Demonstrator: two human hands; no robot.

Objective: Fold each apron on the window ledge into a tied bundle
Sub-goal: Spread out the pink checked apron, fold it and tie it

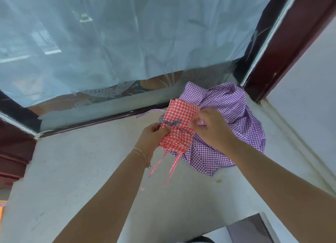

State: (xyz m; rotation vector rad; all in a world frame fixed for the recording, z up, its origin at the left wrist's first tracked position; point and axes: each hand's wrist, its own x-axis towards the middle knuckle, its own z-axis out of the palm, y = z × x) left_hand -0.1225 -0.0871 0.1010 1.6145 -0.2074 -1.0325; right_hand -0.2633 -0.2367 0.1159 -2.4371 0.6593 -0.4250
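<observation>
Two aprons are sitting on the window ledge (pixel 76 170) toward one o'clock, and I am holding the folded red checked apron (pixel 179 119) on top of the loose purple checked apron (pixel 234 115). My left hand (pixel 151 139) is pinching the bundle's nine o'clock edge by the striped tie (pixel 171 123), while my right hand (pixel 211 128) is curling over its three o'clock side, its hold hidden. If I am easing off too early, the knot is likely slipping and the folds springing open, or the purple cloth is getting caught underneath
</observation>
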